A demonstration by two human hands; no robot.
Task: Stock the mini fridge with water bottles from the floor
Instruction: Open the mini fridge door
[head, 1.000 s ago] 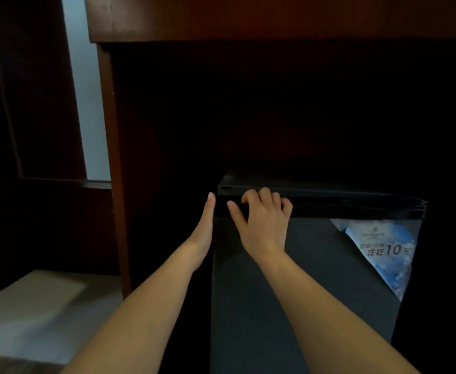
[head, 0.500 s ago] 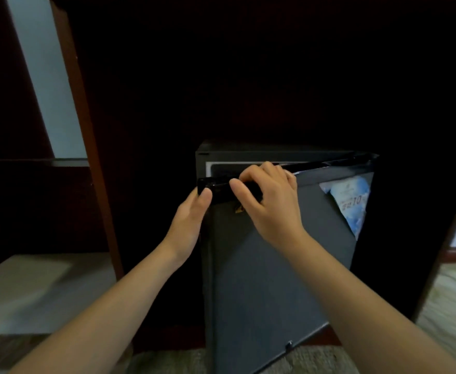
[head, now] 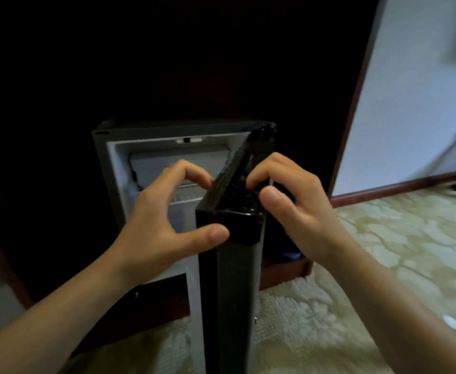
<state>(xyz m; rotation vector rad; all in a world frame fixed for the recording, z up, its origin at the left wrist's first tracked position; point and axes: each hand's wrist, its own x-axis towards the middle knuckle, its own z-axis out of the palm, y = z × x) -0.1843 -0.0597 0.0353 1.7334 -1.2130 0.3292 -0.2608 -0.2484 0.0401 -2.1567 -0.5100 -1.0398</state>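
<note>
The black mini fridge (head: 105,147) stands in a dark wooden cabinet, and its pale inside with a small freezer box shows. Its door (head: 232,279) is swung out towards me, seen edge-on. My left hand (head: 165,220) grips the door's top corner, thumb on the near edge and fingers curled over the inner side. My right hand (head: 291,209) grips the top edge from the right side, fingers curled over it. No water bottle is in view.
Pale patterned carpet (head: 383,252) covers the floor to the right and in front. A white wall (head: 415,98) with a dark wooden skirting stands at the right. A small white spot (head: 452,322) lies on the carpet near my right forearm. The cabinet recess around the fridge is dark.
The fridge door has swung from nearly closed to wide open towards me. Both hands stayed on its top edge and moved with it. My view turned to the right and down.
</note>
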